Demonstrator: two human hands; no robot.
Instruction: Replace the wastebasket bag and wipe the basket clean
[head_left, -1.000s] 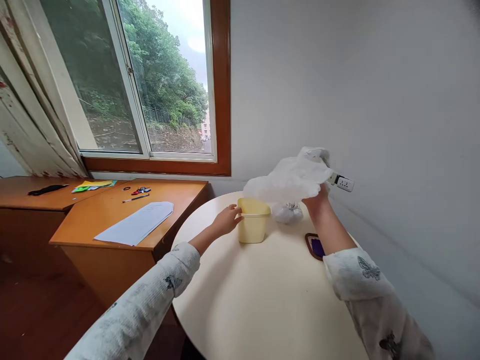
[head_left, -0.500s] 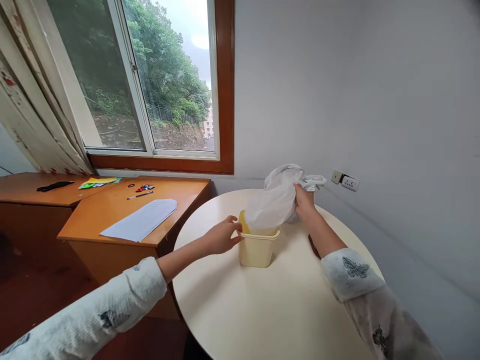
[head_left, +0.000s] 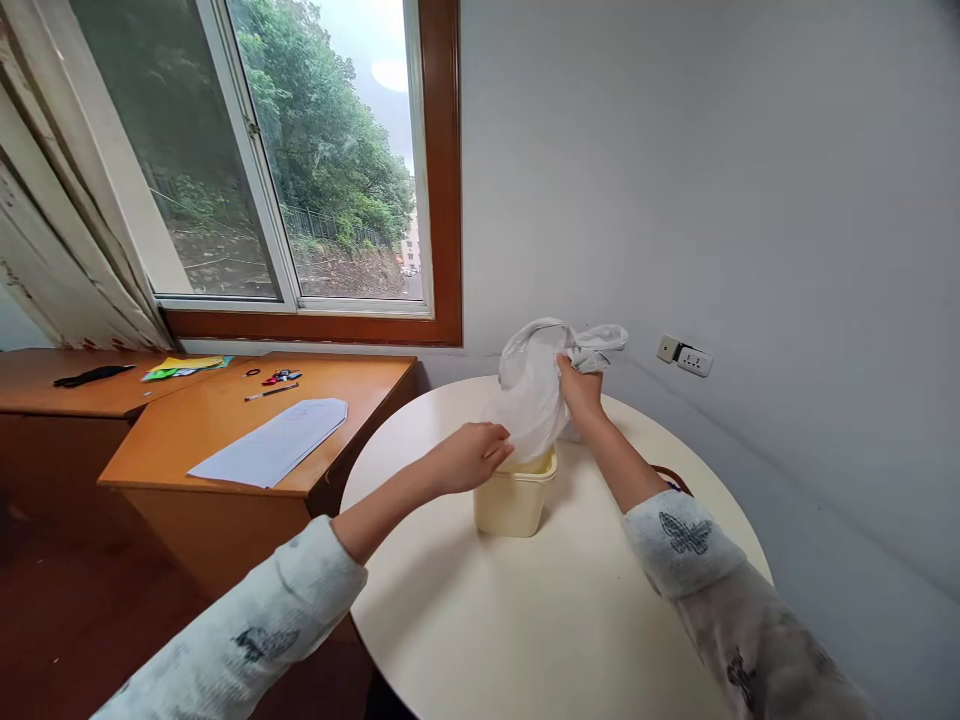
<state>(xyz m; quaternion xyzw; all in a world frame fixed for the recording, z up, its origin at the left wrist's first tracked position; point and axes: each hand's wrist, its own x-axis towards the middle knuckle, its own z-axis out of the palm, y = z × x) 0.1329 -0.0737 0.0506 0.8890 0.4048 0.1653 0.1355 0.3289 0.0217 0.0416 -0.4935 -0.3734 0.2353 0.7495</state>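
- Plastic bag [head_left: 534, 392], thin, white and half see-through, hangs in soft crumpled folds above the small bin [head_left: 514, 496], its lower end dipping into the bin's open mouth.
- Right hand [head_left: 580, 388] is closed in a fist-like grip round the bunched, twisted top of the bag, holding it up over the bin; a loose tail of film sticks out to the right of the fingers.
- Left hand [head_left: 472, 457] sits at the near-left rim of the bin, fingers curled and pinching the bag's lower edge where it meets the rim.
- The bin is pale yellow plastic, smooth and matte, with a roughly square body, rounded corners and a slightly flared lip; it stands upright toward the far side of the round counter [head_left: 540, 620].
- The counter top is a smooth cream disc, with a plain, faintly glossy surface.
- A dark brown curved edge of some object [head_left: 672, 478] shows just behind the right forearm; what it is cannot be told.
- Both sleeves are soft white knit printed with grey butterflies.
- To the left stands a wooden desk [head_left: 225, 420] in orange-brown veneer, carrying a flat sheet of white paper [head_left: 270, 444] with one pointed end.
- A white wall socket [head_left: 684, 356] sits low on the grey wall, to the right of the bag.
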